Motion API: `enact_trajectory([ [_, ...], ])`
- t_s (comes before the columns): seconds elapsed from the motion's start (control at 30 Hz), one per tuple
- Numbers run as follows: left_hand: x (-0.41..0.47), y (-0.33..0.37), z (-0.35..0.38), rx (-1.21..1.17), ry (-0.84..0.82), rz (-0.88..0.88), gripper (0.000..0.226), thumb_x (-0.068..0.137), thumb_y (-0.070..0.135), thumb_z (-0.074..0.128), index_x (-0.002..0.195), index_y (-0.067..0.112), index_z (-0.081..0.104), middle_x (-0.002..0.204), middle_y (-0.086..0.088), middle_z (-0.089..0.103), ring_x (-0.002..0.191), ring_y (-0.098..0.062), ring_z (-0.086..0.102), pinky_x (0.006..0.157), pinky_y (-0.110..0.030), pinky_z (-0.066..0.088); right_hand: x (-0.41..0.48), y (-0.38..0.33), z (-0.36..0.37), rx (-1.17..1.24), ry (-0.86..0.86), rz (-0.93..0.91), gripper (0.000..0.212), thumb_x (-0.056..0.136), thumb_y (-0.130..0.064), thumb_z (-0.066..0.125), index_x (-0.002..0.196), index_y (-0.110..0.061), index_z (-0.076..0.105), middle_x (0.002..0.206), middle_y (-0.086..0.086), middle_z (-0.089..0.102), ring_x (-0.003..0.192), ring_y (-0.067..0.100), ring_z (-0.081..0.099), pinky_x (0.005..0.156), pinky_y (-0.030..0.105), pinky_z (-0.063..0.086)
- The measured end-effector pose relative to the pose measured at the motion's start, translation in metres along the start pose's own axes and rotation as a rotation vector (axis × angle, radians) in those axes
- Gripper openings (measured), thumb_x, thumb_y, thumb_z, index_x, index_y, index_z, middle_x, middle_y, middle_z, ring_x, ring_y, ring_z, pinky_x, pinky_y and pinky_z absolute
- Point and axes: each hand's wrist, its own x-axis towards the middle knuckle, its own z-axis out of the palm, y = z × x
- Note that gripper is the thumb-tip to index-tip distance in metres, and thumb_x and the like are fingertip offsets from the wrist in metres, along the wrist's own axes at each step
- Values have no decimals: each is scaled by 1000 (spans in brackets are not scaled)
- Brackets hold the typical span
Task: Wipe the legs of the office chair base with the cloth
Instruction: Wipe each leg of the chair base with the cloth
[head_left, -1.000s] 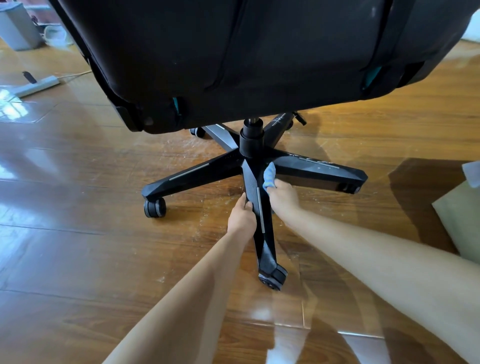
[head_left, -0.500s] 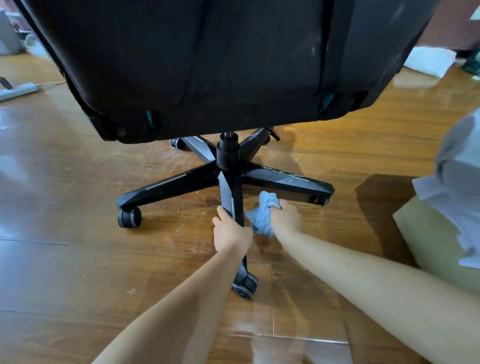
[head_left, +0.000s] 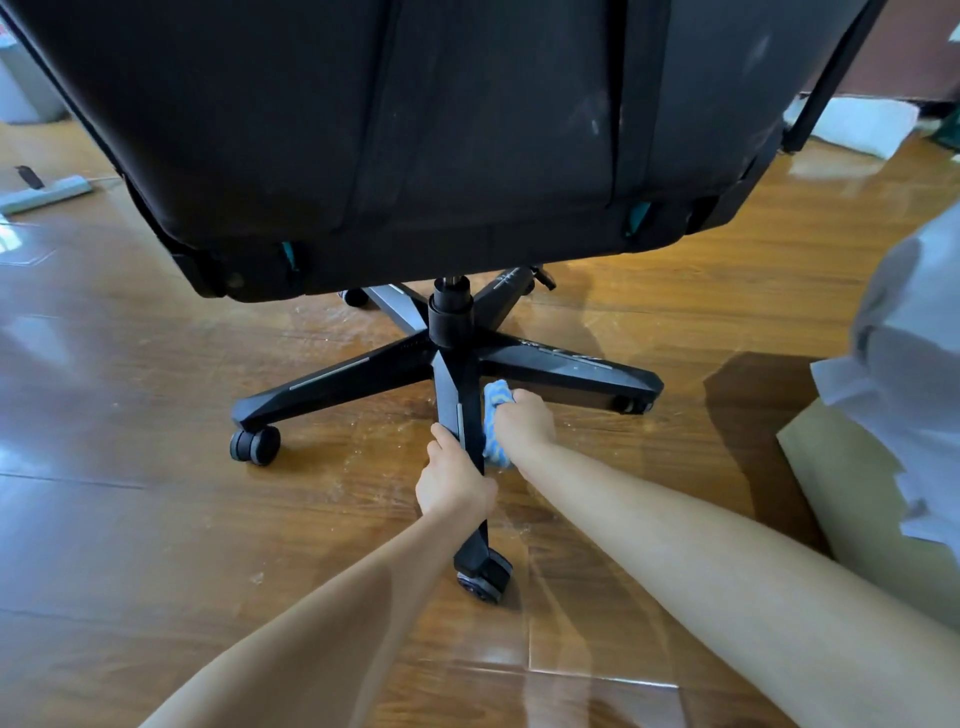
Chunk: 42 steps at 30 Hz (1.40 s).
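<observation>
Under the tilted seat, the near leg of the chair base runs lengthwise from the hub toward the camera, ending at a caster. On its right flank the right hand clenches the blue cloth, pressed to the leg's upper half; the left hand grips the leg lower down, steadying it. Half a second ago the cloth hung clear of the leg; now it touches

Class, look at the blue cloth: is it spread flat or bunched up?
Bunched up. The cloth is crumpled in the right hand, pressed against the near chair leg, with folds sticking out above and below.
</observation>
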Motion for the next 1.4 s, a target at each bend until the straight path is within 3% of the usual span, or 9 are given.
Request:
enact_trajectory([
  [0.37, 37, -42, -31, 12, -157, 184, 93, 93, 24, 73, 163, 18, 13, 151, -11, 47, 116, -38, 63, 81, -43, 56, -2, -4, 10, -56, 25, -26, 13, 94, -7, 36, 87, -13, 45, 89, 7, 55, 74, 27, 51, 49, 31, 29],
  [0.57, 89, -55, -71, 107, -284, 200, 101, 98, 9, 71, 171, 22, 2, 170, -12, 28, 132, -38, 55, 94, -44, 56, 1, -4, 24, 71, 90, -53, 14, 103, -18, 34, 101, -14, 48, 96, 7, 59, 76, 25, 54, 59, 36, 36],
  [0.73, 115, -48, -88, 376, -156, 188, 93, 99, 13, 69, 171, 28, 12, 167, -8, 34, 151, -38, 35, 114, -54, 44, 10, -7, 16, 137, 183, -133, 19, 105, -22, 33, 106, -16, 51, 91, 7, 57, 73, 25, 54, 55, 35, 35],
  [0.93, 88, -46, -70, 324, 384, 344, 50, 88, -5, 66, 135, 13, 62, 134, -13, 50, 123, -36, 49, 95, -45, 48, 31, -7, -30, 476, 382, -109, 16, 103, -15, 38, 88, -16, 44, 78, 2, 48, 66, 21, 45, 59, 33, 32],
  [1.0, 66, -33, -43, 44, 280, 371, 50, 92, -6, 60, 136, 18, 63, 131, -5, 55, 117, -28, 57, 90, -38, 53, 40, -6, -48, 636, 454, -47, 23, 103, -16, 40, 80, -18, 41, 75, 2, 46, 64, 20, 43, 60, 32, 32],
  [1.1, 32, 7, -9, -605, -267, -19, 39, 111, 25, 51, 149, 18, 53, 131, -4, 64, 97, -19, 67, 73, -29, 54, 54, -9, -70, 745, 505, -18, 17, 103, -18, 40, 89, -14, 48, 87, 6, 55, 78, 26, 53, 66, 33, 40],
  [1.17, 21, 25, 9, -872, -530, -199, 54, 112, 48, 45, 153, 13, 49, 141, -12, 65, 114, -25, 69, 89, -36, 60, 61, -10, -73, 696, 511, -54, 15, 101, -21, 40, 97, -17, 53, 97, 8, 62, 89, 31, 60, 77, 38, 47],
  [1.27, 20, 31, 20, -1006, -585, -292, 55, 111, 49, 45, 147, 9, 57, 139, -13, 69, 125, -31, 68, 110, -46, 55, 65, -6, -64, 561, 469, -122, 19, 100, -24, 40, 107, -17, 57, 102, 11, 67, 94, 34, 63, 82, 42, 51],
  [1.4, 29, 22, 16, -951, -594, -296, 47, 114, 42, 43, 136, 6, 63, 127, -15, 74, 116, -33, 72, 103, -48, 58, 68, -3, -49, 387, 446, -186, 32, 103, -24, 40, 130, -17, 56, 112, 10, 66, 100, 32, 62, 84, 39, 48],
])
